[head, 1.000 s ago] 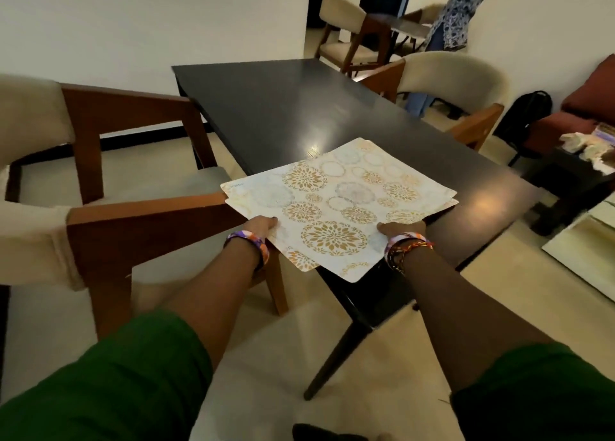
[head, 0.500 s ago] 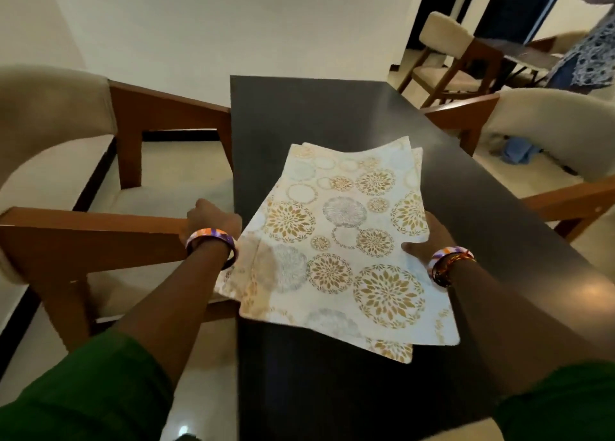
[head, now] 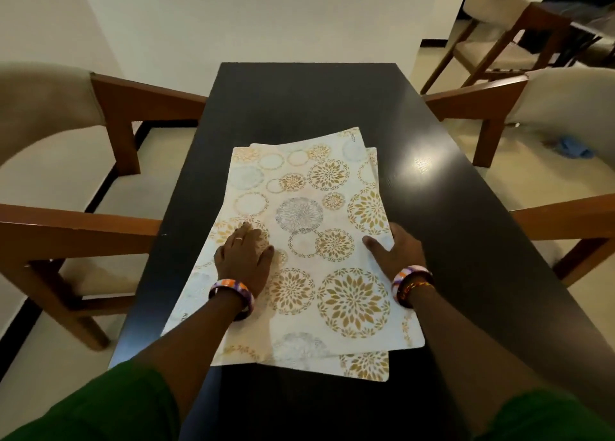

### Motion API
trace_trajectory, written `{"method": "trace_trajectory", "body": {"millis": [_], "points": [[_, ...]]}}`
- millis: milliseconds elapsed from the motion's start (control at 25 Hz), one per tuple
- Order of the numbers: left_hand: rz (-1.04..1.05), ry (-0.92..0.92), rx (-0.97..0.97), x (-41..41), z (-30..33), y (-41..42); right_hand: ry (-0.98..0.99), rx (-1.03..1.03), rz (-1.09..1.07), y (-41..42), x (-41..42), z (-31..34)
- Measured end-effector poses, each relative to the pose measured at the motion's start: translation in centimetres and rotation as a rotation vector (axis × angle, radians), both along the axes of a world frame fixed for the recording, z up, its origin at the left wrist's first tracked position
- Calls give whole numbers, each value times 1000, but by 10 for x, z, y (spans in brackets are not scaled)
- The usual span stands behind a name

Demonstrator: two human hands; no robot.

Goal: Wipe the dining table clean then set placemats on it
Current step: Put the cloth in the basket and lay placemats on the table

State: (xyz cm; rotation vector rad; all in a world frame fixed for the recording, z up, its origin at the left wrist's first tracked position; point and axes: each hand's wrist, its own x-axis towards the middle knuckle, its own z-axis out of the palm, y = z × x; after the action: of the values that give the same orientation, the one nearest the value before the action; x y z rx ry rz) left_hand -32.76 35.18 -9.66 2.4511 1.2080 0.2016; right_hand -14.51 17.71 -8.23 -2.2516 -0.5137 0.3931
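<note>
Nearest the viewer, two green sleeves lead to the hands, each wrist carrying a beaded bracelet. The left hand [head: 244, 257] lies flat, fingers extended, pressing the left part of the placemats [head: 309, 241]. The right hand [head: 396, 251] grips the stack's right edge, thumb on top and fingers curled over or under the margin. The placemats rest on the dark table [head: 466, 214], directly beneath and between both hands, fanned and misaligned.

Risk: the mats look thin and smooth on a glossy surface. Drawing off the top one under uneven pressure could, in all likelihood, drag those below with it or send them over the near edge.

Count: at least three placemats, judged from offset corners; the exact number cannot be told. One table. Left of the left hand stands one armchair [head: 66, 161]; right of the right hand another [head: 549, 114]; beyond it, a third chair [head: 499, 18]. A blue cloth [head: 574, 149] lies on the right seat.
</note>
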Motion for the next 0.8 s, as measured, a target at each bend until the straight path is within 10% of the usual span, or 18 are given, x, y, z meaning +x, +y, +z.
{"method": "trace_trajectory", "body": {"millis": [800], "points": [[-40, -38, 39, -5, -4, 0, 10, 9, -135, -3, -16, -1]]}}
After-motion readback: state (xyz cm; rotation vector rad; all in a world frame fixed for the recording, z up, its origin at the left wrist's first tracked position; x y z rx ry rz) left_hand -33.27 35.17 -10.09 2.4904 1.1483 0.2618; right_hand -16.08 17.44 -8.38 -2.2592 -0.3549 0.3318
